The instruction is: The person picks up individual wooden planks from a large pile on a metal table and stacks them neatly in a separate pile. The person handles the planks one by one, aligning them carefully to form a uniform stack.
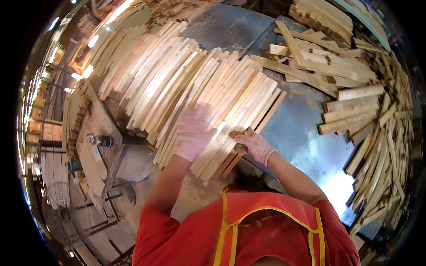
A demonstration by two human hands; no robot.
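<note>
A long row of pale wooden strips (222, 104) lies side by side in front of me, slanting up to the right. Over the left part of its near end is my left hand (194, 133), in a whitish glove and smeared by motion, so its fingers do not show clearly. My right hand (257, 147), gloved too, is at the row's right edge. Its fingers are closed around the outermost wooden strip (271, 111), which stands slightly apart from its neighbours with a dark gap between. The palm side of that hand is hidden.
The metal tabletop (290, 133) bears sawdust and glare. A loose heap of wooden pieces (328, 66) lies at the far right, continuing into a curved pile (377, 164). To the left stand a dusty bench (113, 133) with a dark cylinder (100, 141), and a wire-guarded fan (60, 199).
</note>
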